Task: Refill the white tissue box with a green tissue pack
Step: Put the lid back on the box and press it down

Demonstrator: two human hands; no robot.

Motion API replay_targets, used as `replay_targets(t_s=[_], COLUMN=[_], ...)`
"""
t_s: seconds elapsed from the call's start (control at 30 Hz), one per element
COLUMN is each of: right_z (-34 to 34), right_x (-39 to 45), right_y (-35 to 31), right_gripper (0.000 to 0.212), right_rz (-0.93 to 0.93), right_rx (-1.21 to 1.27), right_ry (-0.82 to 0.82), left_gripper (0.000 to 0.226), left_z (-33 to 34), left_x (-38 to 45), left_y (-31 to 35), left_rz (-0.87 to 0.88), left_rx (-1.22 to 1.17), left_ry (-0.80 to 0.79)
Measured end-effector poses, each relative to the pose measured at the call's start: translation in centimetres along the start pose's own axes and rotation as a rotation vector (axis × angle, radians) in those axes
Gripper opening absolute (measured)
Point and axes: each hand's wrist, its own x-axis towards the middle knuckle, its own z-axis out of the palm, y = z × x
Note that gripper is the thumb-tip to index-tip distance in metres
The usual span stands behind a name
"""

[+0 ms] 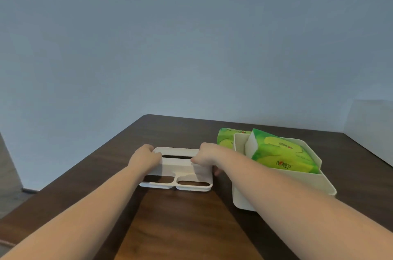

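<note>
Both hands, left and right, pinch the lid flat on the surface: light, rigid plastic, best held at the ends; pack soft, squashy.

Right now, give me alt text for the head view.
Both hands, left hand and right hand, grip the white lid lying on the dark table. Beside it stands the white box, a green tissue pack leaning inside.

White lid, white box, green-yellow tissue pack, dark wood-grain table
</note>
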Motion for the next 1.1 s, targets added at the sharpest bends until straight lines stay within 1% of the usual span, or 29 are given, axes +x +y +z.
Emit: replay_targets(t_s=[0.03,0.1,0.17,0.3,0.43,0.47,0.53,0.57,0.6,0.67,0.73,0.8,0.87,0.93,1.0,1.07,1.1], right_z=[0.1,-0.1,-1.0,-3.7,-6.8,-7.6,-8.9,-9.5,-10.0,-10.5,-10.5,-10.4,-10.1,-9.7,-9.2,-8.7,-8.4], right_x=[0.2,0.3,0.0,-1.3,-2.7,-2.9,-3.8,-4.3,-4.8,-5.9,-6.7,-7.5,-8.3,-9.0,-9.1,-9.1,-9.1], right_y=[0.1,0.2,0.2,0.3,1.9,2.5,3.9,4.8,5.8,7.9,10.1,12.4,14.4,16.1,17.7,18.7,19.0], right_gripper=[0.047,0.042,0.041,0.045,0.036,0.031,0.012,0.015,0.024,0.033,0.032,0.027,0.017,0.005,0.015,0.01,0.012], right_rz=[0.023,0.01,-0.024,-0.048,-0.063,-0.061,-0.028,0.008,0.042,0.108,0.156,0.189,0.216,0.242,0.273,0.302,0.326], right_rx=[0.062,0.163,0.191,0.253,0.376,0.398,0.397,0.377,0.349,0.31,0.292,0.283,0.286,0.246,0.235,0.209,0.201], right_ry=[0.009,0.063,0.126,0.254,0.353,0.379,0.417,0.441,0.452,0.463,0.485,0.49,0.47,0.455,0.441,0.433,0.425], left_gripper=[0.045,0.042,0.038,0.021,0.018,0.017,0.025,0.03,0.035,0.041,0.041,0.039,0.036,0.028,0.024,0.028,0.026], left_z=[0.0,0.0,0.0,-1.0,-2.3,-2.5,-2.6,-2.5,-2.2,-1.4,-0.3,1.0,2.2,3.5,4.7,5.7,6.0], left_x=[0.0,-0.1,-0.3,-0.6,-1.5,-2.0,-3.0,-3.5,-3.9,-4.9,-6.0,-7.1,-8.2,-8.9,-9.4,-9.8,-9.9], left_y=[0.0,0.2,0.7,2.5,4.9,5.7,7.5,8.4,9.3,11.0,12.5,13.9,14.9,15.6,16.0,16.2,16.3], left_rz=[-0.012,-0.03,-0.027,-0.006,0.06,0.077,0.123,0.151,0.168,0.189,0.216,0.241,0.252,0.245,0.234,0.242,0.252], left_rx=[-0.029,-0.065,-0.081,-0.125,-0.231,-0.246,-0.27,-0.282,-0.294,-0.305,-0.293,-0.273,-0.244,-0.247,-0.253,-0.226,-0.21], left_ry=[0.02,0.056,0.084,0.147,0.193,0.192,0.179,0.175,0.177,0.16,0.113,0.057,0.0,-0.056,-0.087,-0.097,-0.094])
